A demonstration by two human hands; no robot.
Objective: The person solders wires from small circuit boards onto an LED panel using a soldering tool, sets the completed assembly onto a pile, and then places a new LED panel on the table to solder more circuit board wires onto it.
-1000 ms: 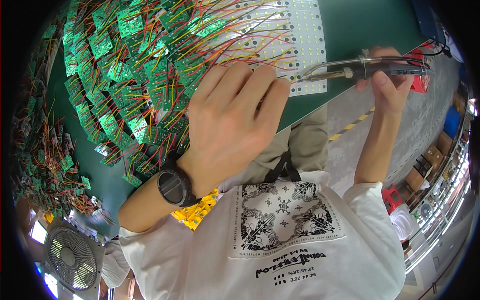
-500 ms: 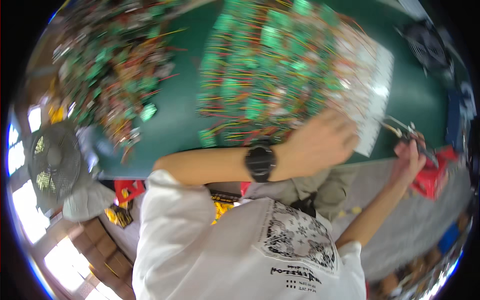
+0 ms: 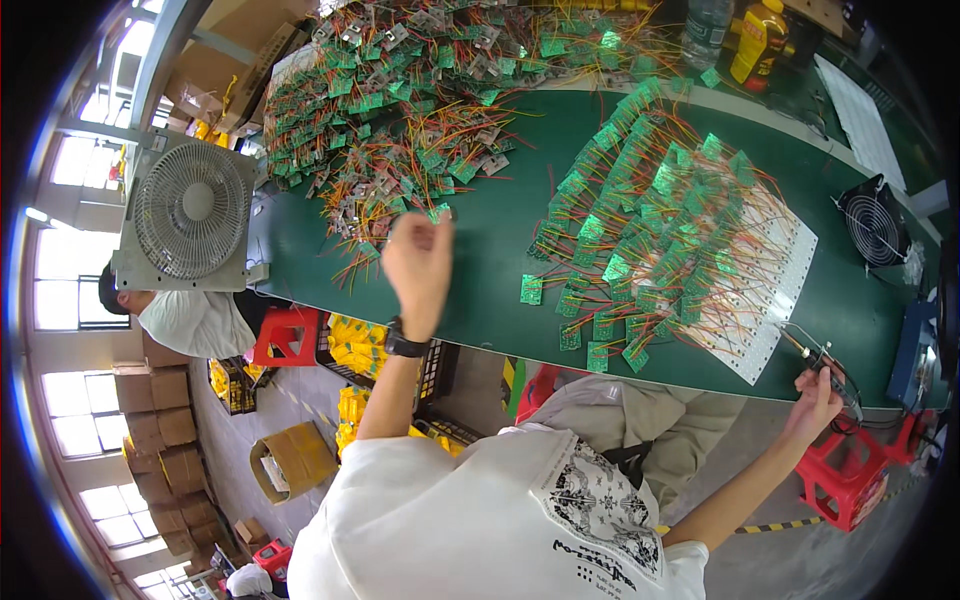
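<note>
My left hand (image 3: 417, 265), slightly blurred, is over the near edge of a heap of wired circuit boards (image 3: 400, 170) on the left. Its fingers are curled closed, and a small green board (image 3: 440, 213) shows right at the fingertips; whether they grip it is unclear. On the right, my right hand (image 3: 820, 400) is closed around a soldering iron (image 3: 845, 390), its tip pointing toward the white perforated board (image 3: 760, 345). Rows of green circuit boards (image 3: 600, 270) with red and yellow wires lie on and beside that board.
The green tabletop (image 3: 490, 235) runs between the heap and the rows. A black fan (image 3: 873, 228) and a blue box (image 3: 912, 350) stand at the right. Two bottles (image 3: 757, 45) stand at the back. A large fan (image 3: 190, 210) is at the left end, near a seated person (image 3: 195, 320).
My left hand has swung left from the rows of boards to the heap. The view has turned and shifted too. My right hand keeps hold of the soldering iron.
</note>
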